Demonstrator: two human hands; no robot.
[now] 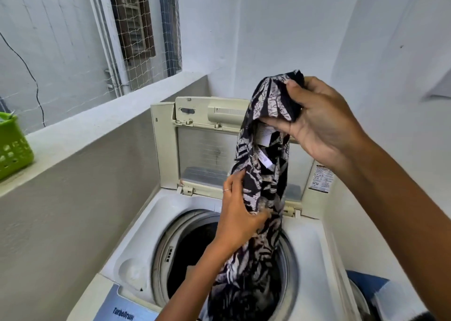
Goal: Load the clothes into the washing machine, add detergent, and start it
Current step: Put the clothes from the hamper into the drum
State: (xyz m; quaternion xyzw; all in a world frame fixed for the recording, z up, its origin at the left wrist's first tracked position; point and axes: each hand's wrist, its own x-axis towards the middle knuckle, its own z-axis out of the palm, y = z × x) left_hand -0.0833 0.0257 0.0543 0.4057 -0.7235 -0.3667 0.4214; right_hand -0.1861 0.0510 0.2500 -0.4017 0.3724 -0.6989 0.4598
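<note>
A black-and-white patterned garment (264,189) hangs lengthwise above the open drum (180,254) of a white top-loading washing machine (151,225). My right hand (322,123) grips its top end, up near the raised lid (210,150). Lower down, my left hand (238,213) holds the cloth at its middle, over the drum's rim. The garment's lower end trails down into the drum, where dark clothes lie. White care labels show on the fabric just under my right hand.
A grey ledge runs along the left with a green plastic basket (13,147) on it. White walls close in behind and to the right. A blue container (366,286) sits low at the machine's right side. A netted opening lies beyond the ledge.
</note>
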